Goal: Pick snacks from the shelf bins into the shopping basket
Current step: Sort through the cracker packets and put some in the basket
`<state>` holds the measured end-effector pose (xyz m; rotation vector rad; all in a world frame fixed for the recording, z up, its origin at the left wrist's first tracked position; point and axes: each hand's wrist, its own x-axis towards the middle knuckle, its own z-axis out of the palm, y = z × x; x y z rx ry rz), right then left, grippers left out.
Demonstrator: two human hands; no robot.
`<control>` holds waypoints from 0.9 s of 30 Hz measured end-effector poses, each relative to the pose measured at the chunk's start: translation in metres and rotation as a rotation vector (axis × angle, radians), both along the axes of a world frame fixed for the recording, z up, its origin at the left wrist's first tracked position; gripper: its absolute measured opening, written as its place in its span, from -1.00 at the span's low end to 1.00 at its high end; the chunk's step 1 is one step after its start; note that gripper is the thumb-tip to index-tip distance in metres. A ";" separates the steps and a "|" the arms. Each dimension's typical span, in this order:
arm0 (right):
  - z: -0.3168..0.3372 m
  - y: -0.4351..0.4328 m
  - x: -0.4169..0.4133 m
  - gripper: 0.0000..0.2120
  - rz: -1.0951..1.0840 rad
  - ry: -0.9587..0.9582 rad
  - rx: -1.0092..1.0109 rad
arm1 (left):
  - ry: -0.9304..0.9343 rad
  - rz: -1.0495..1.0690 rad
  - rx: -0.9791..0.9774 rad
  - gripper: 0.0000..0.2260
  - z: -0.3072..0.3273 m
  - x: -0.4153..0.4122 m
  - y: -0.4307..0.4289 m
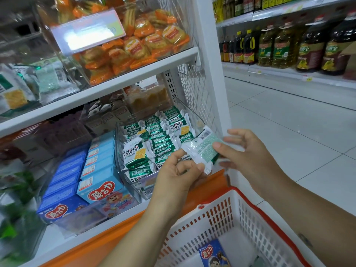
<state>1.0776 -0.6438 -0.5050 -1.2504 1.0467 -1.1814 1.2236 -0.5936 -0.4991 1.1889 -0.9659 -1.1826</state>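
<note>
A white basket (pixel 212 218) sits near right, below the shelf bin (pixel 154 143) of green snacks. Above its far rim, the left hand (pixel 177 170) and right hand (pixel 248 151) each pinch one end of a snack packet (pixel 202 149). Its long axis runs near-left to far-right, barcode side up.

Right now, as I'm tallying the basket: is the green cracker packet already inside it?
No, the left hand and right hand hold the packet by the shelf bin, outside the basket.
</note>
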 end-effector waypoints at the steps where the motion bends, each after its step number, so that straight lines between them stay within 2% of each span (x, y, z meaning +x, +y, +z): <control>1: 0.001 0.000 -0.003 -0.60 -0.043 0.190 -0.163 | 0.001 0.018 0.011 -0.63 0.001 0.001 0.000; 3: 0.003 0.002 -0.007 -0.56 0.029 0.442 -0.459 | 0.024 0.049 0.026 -0.63 0.005 0.003 0.000; 4: 0.002 0.003 -0.007 -0.55 0.120 0.512 -0.538 | 0.037 0.052 0.032 -0.62 0.006 0.004 0.000; 6: -0.004 0.006 -0.002 -0.53 0.264 0.546 -0.575 | 0.066 0.032 0.056 -0.60 0.010 0.004 0.000; 8: -0.009 0.007 0.002 -0.57 0.247 0.531 -0.580 | 0.068 0.000 0.084 -0.66 0.013 0.003 0.000; 12: -0.004 0.005 0.002 -0.68 0.187 0.416 -0.445 | -0.049 -0.026 0.084 -0.57 0.012 0.008 0.001; 14: -0.004 0.004 0.002 -0.74 0.220 0.321 -0.335 | -0.210 0.029 0.037 -0.56 0.011 0.013 -0.001; 16: -0.005 0.003 0.005 -0.76 0.234 0.236 -0.252 | -0.385 0.038 -0.025 -0.64 0.012 0.018 0.000; 20: -0.005 0.003 0.009 -0.73 0.220 0.146 -0.156 | -0.399 -0.116 -0.021 -0.58 0.019 0.023 0.001; 22: -0.006 -0.001 0.010 -0.74 0.190 0.151 -0.172 | -0.416 -0.041 -0.041 -0.58 0.025 0.030 -0.004; 24: -0.005 -0.005 0.009 -0.72 0.150 0.208 -0.212 | -0.472 0.136 -0.106 -0.61 0.033 0.043 -0.015; 27: -0.007 -0.014 0.006 -0.68 0.068 0.296 -0.247 | -0.734 0.415 -0.238 -0.62 0.043 0.077 -0.038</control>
